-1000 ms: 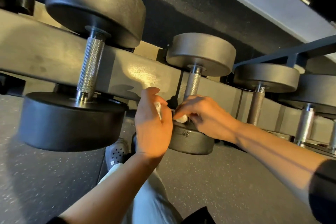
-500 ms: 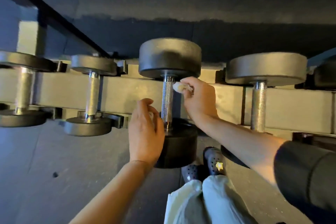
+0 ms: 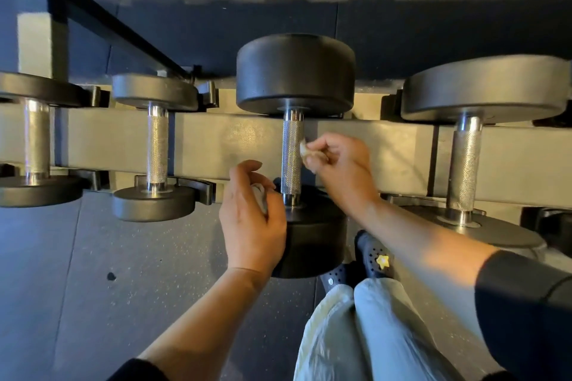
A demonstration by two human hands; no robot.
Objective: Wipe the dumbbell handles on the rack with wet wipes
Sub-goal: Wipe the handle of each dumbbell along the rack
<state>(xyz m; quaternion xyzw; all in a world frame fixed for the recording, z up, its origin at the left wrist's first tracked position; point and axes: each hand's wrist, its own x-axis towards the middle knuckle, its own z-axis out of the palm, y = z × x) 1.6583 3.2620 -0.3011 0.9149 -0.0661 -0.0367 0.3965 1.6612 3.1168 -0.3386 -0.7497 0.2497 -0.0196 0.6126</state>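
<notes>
A black dumbbell [image 3: 295,71] sits on the grey rack [image 3: 216,145] in the middle of the view, its knurled steel handle [image 3: 291,161] upright in the picture. My right hand [image 3: 340,167] pinches a small wadded wet wipe [image 3: 305,150] against the handle's right side, about halfway along it. My left hand [image 3: 250,223] hovers just left of the handle's lower end, fingers curled round a pale crumpled wipe [image 3: 259,198]. Whether the left hand touches the dumbbell is unclear.
More dumbbells rest on the rack: two smaller ones [image 3: 156,148] [image 3: 37,139] to the left and a larger one [image 3: 464,164] to the right. Dark speckled rubber floor [image 3: 93,288] lies below. My legs and dark shoes [image 3: 371,260] stand under the middle dumbbell.
My right hand slid the wipe down the handle from near the upper weight to its middle. The left hand stayed beside the handle's lower end. The camera moved closer.
</notes>
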